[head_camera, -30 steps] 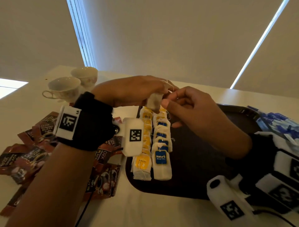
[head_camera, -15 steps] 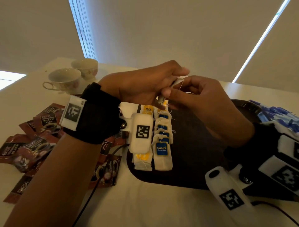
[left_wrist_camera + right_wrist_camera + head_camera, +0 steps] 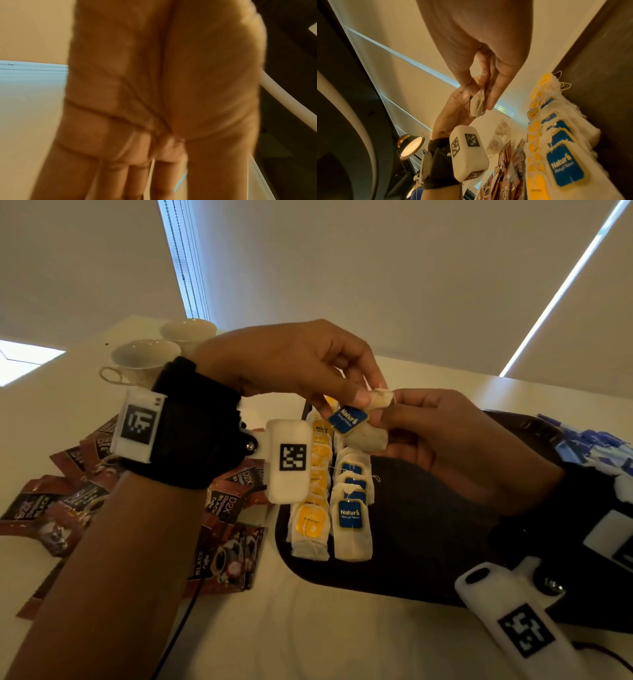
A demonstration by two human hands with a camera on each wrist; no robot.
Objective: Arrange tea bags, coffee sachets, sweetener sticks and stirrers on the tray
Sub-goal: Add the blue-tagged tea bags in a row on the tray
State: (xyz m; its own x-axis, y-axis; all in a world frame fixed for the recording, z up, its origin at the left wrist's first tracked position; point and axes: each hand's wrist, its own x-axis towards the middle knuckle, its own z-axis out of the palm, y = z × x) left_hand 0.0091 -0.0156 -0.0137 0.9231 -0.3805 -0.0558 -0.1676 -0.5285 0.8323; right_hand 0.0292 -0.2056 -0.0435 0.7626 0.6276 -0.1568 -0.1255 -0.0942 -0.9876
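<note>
Both hands hold one white tea bag (image 3: 368,438) with a blue tag (image 3: 347,419) in the air above the far end of the dark tray (image 3: 428,529). My left hand (image 3: 366,392) pinches its top edge. My right hand (image 3: 383,426) grips the bag from the right, and in the right wrist view its fingers (image 3: 494,93) close on the bag (image 3: 476,105). On the tray's left side lie a row of yellow-tagged tea bags (image 3: 310,522) and a row of blue-tagged tea bags (image 3: 351,520). In the left wrist view a blurred palm (image 3: 154,94) hides everything else.
Brown coffee sachets (image 3: 68,501) are scattered on the white table left of the tray, some (image 3: 226,559) near its corner. Two white cups (image 3: 144,361) stand at the back left. Blue sweetener sticks (image 3: 599,446) lie past the tray's right edge. The tray's right part is bare.
The hands have risen from the far end of the rows and turned the tea bag between them. Its blue tag now shows and hangs toward me.
</note>
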